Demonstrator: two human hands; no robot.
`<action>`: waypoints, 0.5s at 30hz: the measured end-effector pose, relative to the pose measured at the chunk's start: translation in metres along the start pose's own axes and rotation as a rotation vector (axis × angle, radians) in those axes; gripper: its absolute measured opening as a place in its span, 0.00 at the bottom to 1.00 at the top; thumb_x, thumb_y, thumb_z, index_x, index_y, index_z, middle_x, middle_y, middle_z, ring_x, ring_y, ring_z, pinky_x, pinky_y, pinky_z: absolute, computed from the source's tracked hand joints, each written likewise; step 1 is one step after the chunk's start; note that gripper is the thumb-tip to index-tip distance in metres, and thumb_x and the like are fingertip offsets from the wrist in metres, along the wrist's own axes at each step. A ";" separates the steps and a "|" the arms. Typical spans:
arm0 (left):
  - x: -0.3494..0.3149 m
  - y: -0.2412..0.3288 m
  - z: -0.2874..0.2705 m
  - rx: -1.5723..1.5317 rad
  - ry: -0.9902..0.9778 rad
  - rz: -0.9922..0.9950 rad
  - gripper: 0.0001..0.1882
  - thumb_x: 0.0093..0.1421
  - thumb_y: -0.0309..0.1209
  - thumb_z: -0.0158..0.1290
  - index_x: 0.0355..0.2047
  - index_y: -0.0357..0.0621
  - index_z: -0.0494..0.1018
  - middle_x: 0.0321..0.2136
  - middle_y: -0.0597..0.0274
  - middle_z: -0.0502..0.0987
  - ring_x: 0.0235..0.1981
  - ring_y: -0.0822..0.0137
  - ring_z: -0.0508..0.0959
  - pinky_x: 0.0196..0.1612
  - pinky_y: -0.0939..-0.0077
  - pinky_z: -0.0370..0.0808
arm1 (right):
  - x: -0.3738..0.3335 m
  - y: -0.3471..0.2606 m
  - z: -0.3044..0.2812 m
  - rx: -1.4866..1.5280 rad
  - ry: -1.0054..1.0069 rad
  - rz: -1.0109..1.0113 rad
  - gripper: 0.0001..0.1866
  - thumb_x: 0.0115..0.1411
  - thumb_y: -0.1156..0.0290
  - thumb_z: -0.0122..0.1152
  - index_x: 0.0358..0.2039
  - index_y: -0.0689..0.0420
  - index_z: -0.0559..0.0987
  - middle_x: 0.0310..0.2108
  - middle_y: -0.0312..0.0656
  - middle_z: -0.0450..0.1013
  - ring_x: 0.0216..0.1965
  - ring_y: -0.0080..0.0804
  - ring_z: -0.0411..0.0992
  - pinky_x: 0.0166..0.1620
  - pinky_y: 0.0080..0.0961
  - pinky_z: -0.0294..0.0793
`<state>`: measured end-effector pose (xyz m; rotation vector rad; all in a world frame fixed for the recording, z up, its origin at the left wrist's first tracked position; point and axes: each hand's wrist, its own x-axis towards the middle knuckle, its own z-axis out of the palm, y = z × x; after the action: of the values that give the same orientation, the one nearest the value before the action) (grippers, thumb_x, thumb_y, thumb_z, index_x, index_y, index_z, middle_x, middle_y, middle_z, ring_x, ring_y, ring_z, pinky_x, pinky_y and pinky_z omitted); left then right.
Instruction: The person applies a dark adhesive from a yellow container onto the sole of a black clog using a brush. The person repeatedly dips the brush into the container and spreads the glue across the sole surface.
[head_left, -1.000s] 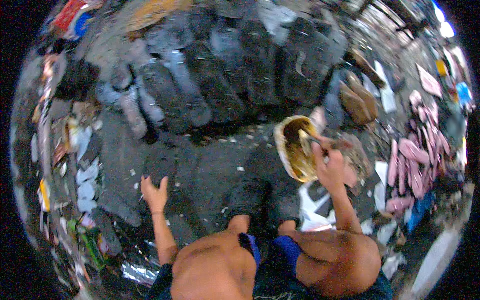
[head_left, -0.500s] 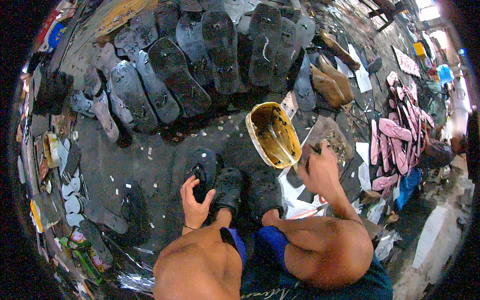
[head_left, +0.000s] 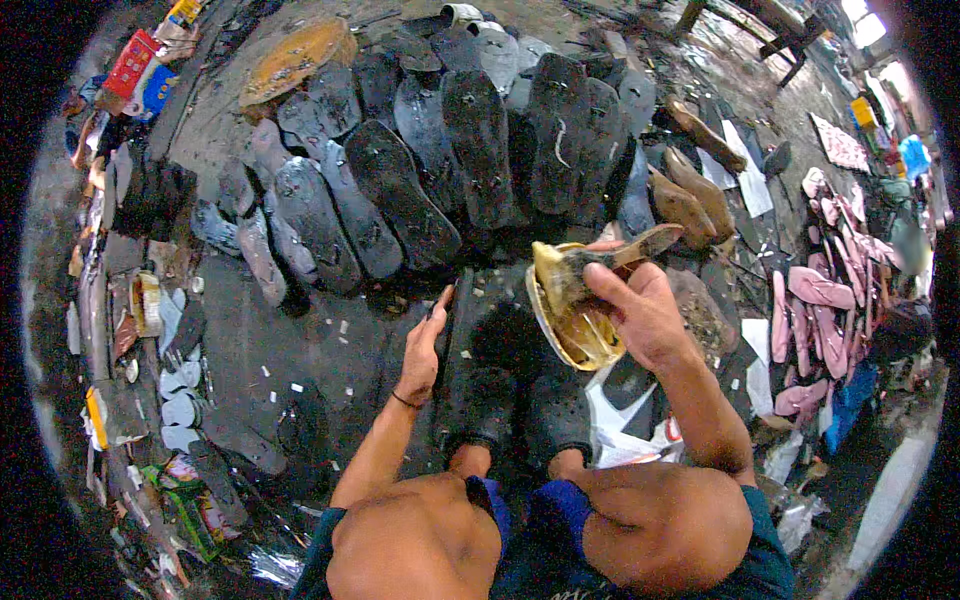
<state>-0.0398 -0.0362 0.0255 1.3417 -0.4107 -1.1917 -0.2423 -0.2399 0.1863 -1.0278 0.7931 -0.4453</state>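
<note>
In my right hand [head_left: 645,310] is a brush with a wooden handle [head_left: 650,242], gripped between thumb and fingers. Its wide head [head_left: 560,272], coated in pale yellow paste, is over the yellowish tub [head_left: 590,352], hiding part of the opening. My left hand [head_left: 420,355] has its fingers stretched along a dark shoe sole [head_left: 458,325], which is tilted nearly edge-on in front of my feet. The fingers on its far side are hidden. Several black soles [head_left: 385,180] lean in a curved row beyond my hands.
Brown wooden shoe forms [head_left: 685,205] lie right of the row. Pink sandals [head_left: 820,290] are heaped farther right. A flat stone-like slab [head_left: 700,300] lies beside my right hand, white scraps [head_left: 625,420] by my right foot. Loose soles [head_left: 235,440] and packets [head_left: 190,510] line the left side.
My right hand has risen from the slab, bringing the brush over the tub. My left hand has moved forward and turned, with the sole now nearly edge-on. The whole view has shifted.
</note>
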 end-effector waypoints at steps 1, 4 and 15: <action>-0.002 0.021 0.014 -0.120 -0.002 0.015 0.26 0.72 0.40 0.40 0.67 0.44 0.62 0.62 0.56 0.69 0.58 0.61 0.73 0.66 0.69 0.62 | 0.006 0.004 0.007 -0.129 -0.008 -0.111 0.15 0.66 0.74 0.60 0.52 0.60 0.73 0.43 0.41 0.78 0.42 0.26 0.77 0.46 0.26 0.78; 0.001 0.100 0.060 -0.408 0.134 -0.249 0.25 0.73 0.41 0.37 0.65 0.42 0.64 0.61 0.53 0.70 0.59 0.60 0.73 0.63 0.63 0.68 | 0.028 0.006 0.043 -0.487 -0.089 -0.491 0.14 0.59 0.76 0.67 0.46 0.59 0.78 0.41 0.40 0.80 0.40 0.25 0.78 0.46 0.26 0.76; -0.006 0.073 0.043 -0.767 -0.119 -0.077 0.32 0.69 0.50 0.38 0.63 0.36 0.63 0.56 0.45 0.72 0.53 0.51 0.76 0.55 0.59 0.77 | 0.065 -0.003 0.024 -0.614 0.100 -0.450 0.10 0.59 0.73 0.65 0.42 0.59 0.81 0.40 0.48 0.80 0.42 0.42 0.79 0.44 0.33 0.77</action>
<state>-0.0473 -0.0684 0.1037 0.6279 0.0333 -1.3108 -0.1823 -0.2707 0.1717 -1.7853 0.8050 -0.6590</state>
